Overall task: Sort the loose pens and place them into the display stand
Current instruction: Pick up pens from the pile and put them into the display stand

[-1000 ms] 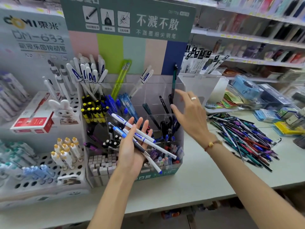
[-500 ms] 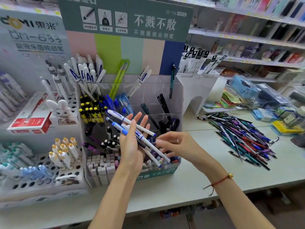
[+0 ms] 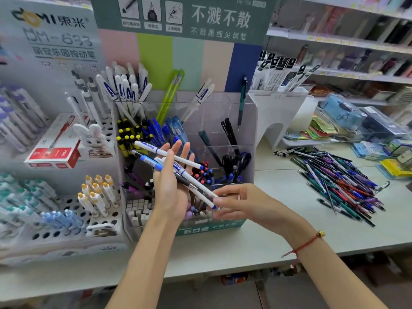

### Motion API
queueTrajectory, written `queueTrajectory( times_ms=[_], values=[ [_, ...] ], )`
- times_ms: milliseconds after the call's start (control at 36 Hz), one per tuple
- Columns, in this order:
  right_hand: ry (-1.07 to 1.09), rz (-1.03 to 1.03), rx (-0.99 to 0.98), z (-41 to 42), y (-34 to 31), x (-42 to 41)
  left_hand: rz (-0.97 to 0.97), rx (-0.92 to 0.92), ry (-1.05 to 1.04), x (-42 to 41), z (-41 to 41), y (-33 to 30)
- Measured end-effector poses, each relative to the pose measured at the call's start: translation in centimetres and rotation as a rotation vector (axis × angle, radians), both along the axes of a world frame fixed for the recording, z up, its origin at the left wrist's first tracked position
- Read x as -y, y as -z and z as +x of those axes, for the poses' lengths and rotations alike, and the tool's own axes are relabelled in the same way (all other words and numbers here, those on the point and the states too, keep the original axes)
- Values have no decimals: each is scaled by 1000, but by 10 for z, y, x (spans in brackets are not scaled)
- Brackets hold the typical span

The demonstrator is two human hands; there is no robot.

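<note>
1. At centre, before the clear display stand [image 3: 249, 121], the left hand [image 3: 172, 192] is raised palm-up with straight, spread fingers [image 3: 186, 152]; a bundle of white-and-blue pens [image 3: 178, 168] lies slantwise across the palm.
2. Right hand [image 3: 243, 206], just beside the left; its fingers [image 3: 219, 198] curl toward the lower tips of the bundle and appear to pinch one pen's end; a red cord bracelet [image 3: 303, 245] circles the wrist.
3. Display stand: compartments hold sorted pens, yellow-capped and blue at left, black at right; one green pen [image 3: 242, 101] stands upright at the rear right corner.
4. Pile of loose pens [image 3: 341, 181], mixed colours, lying on the tabletop [image 3: 245, 246] to the right, well apart from both hands.
5. White perforated rack [image 3: 73, 219] at left, carrying further pens.
</note>
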State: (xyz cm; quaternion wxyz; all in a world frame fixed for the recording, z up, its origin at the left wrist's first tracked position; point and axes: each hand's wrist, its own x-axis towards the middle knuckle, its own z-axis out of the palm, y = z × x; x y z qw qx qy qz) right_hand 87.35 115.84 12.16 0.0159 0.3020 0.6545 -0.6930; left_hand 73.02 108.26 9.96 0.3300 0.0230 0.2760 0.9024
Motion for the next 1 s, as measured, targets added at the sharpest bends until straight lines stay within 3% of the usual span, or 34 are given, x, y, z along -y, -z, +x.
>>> queueTrajectory(
  times_ms=[333,444,500,611,667,750,806,861,917,1000],
  values=[
    [364,12,-177,-7,13,4,-47,35,104,-1,0,-7],
    [400,-15,-236,-11,18,10,-97,-85,216,-6,9,-5],
    [329,-38,-236,-12,16,11,-146,-145,286,-8,15,-5],
    [-107,82,-33,6,-8,-15,-165,-116,405,-3,0,-4],
    [-67,255,33,13,-19,-36,-198,-105,535,7,-11,-3],
    [185,419,-33,-4,-24,-51,-299,-191,781,19,-15,-6],
    [161,500,-60,-27,-23,-51,-368,-302,927,21,-12,-10],
    [3,458,-68,-47,-23,-47,-401,-370,1024,21,-9,-14],
    [-110,280,-106,-58,-23,-41,-390,-361,1072,21,-9,-17],
    [-98,172,-171,-66,-23,-37,-336,-310,1095,23,-19,-22]
  ],
)
